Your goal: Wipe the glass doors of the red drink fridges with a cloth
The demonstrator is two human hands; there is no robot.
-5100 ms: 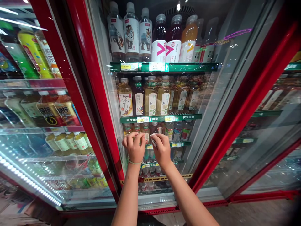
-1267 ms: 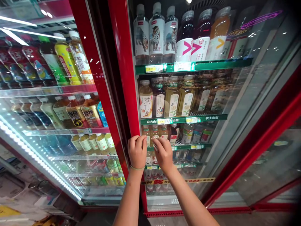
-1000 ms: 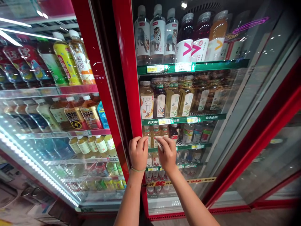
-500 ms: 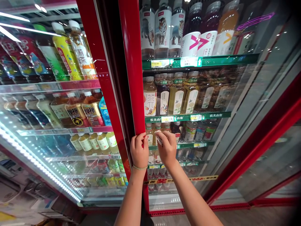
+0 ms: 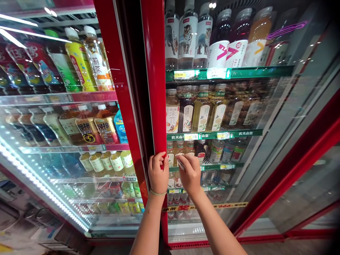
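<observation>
My left hand [image 5: 158, 173] is curled round the edge of the red door frame [image 5: 155, 88] of a drinks cooler, fingers wrapped on it. Beside it, my right hand [image 5: 190, 173] is closed and pinches a small white object [image 5: 180, 163] that I cannot name, held against the glass door [image 5: 252, 117]. Behind the glass, small bottles [image 5: 196, 150] stand on a green-edged shelf [image 5: 212, 135] right above both hands.
A second red-framed cooler [image 5: 66, 124] with lit shelves of bottled tea stands at the left. The top shelf [image 5: 228, 72] holds tiger-label bottles and juice. Another red door frame [image 5: 289, 166] slants down the right side. Floor shows below.
The red door frame has slid rightward in view to meet my left hand, which now grips its edge. My right hand stays closed on the white object at the glass.
</observation>
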